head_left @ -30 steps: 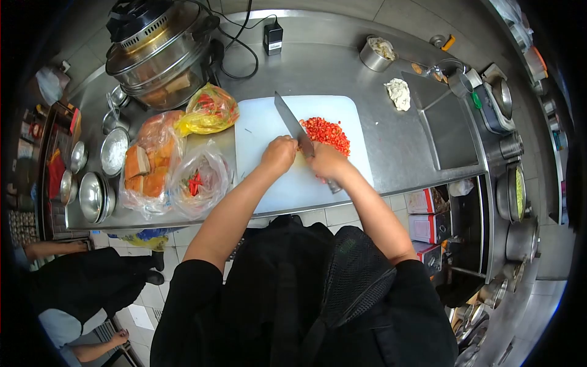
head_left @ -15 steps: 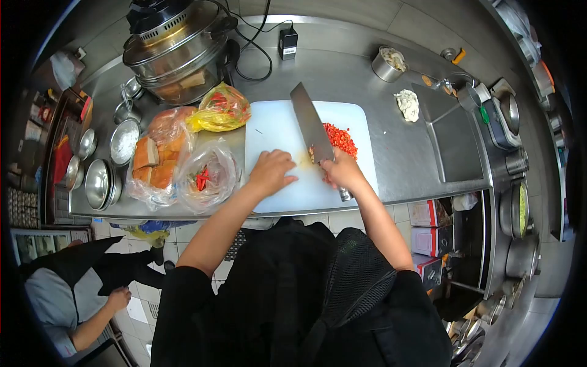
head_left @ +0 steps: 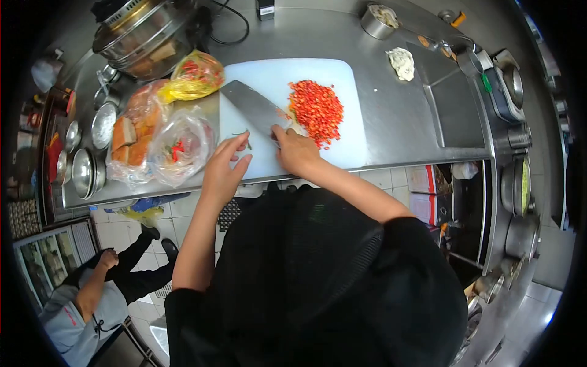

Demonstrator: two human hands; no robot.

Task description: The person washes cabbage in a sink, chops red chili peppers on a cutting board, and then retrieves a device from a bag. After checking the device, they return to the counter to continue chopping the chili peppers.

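My right hand (head_left: 297, 151) grips the handle of a broad cleaver (head_left: 252, 107), whose blade lies over the white cutting board (head_left: 275, 70) and points to the far left. Just right of the blade, chopped red chilies (head_left: 318, 113) form a spread-out heap, and a few bits cling near the blade's heel. At the board's near left edge, my left hand (head_left: 225, 166) is open and empty, fingers apart. Small green stem pieces (head_left: 249, 145) lie by its fingertips. Left of it sits a clear plastic bag (head_left: 183, 160) with some red chilies inside.
A yellow-tinted bag of chilies (head_left: 197, 76), bagged bread-like pieces (head_left: 125, 144) and metal bowls (head_left: 84, 173) fill the counter's left. A large steel pot (head_left: 143, 43) stands behind. At right are a whitish lump (head_left: 401, 63) and a sink (head_left: 465, 113). Another person (head_left: 92, 300) is at lower left.
The cleaver has swung left, off the chilies, which now show as a wider heap. My left hand has shifted to the board's near left edge. The camera view has moved too.
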